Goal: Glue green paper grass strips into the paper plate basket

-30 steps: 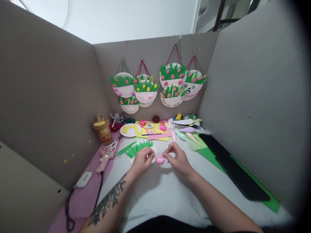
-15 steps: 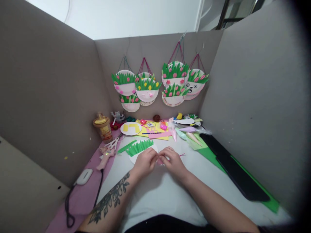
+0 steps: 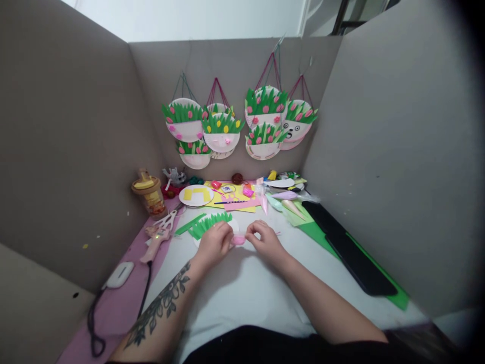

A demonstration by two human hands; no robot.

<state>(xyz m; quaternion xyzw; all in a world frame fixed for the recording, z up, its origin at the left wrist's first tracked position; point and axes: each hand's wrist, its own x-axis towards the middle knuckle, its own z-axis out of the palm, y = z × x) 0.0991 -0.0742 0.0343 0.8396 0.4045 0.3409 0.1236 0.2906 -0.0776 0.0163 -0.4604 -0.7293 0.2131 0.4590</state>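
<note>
Between my two hands, low over the white cloth, is a small pink packet (image 3: 238, 239), apparently in clear wrap. Fingers of my left hand (image 3: 215, 243) are closed on its left edge. At its right edge my right hand (image 3: 267, 243) pinches with thumb and forefinger; the fingertips are too small to make out fully. Partly behind my left hand lies a white paper plate with a green paper grass fringe (image 3: 212, 223). A green paper strip (image 3: 190, 224) rests to the left of it. A thin pink stick-like piece shows just past my right hand.
Pink glue gun (image 3: 154, 247), scissors (image 3: 166, 220) and a lidded cup (image 3: 150, 196) stand at left. A plate with yellow paper (image 3: 196, 195), pink sheet (image 3: 242, 203) and piping bags (image 3: 285, 195) lie at the back. Black panels (image 3: 352, 253) lie right. Plate baskets (image 3: 222, 136) hang on the partition.
My hands have moved apart, and the pink packet now shows between them. The whole view has shifted, so the scene sits a little further left and higher.
</note>
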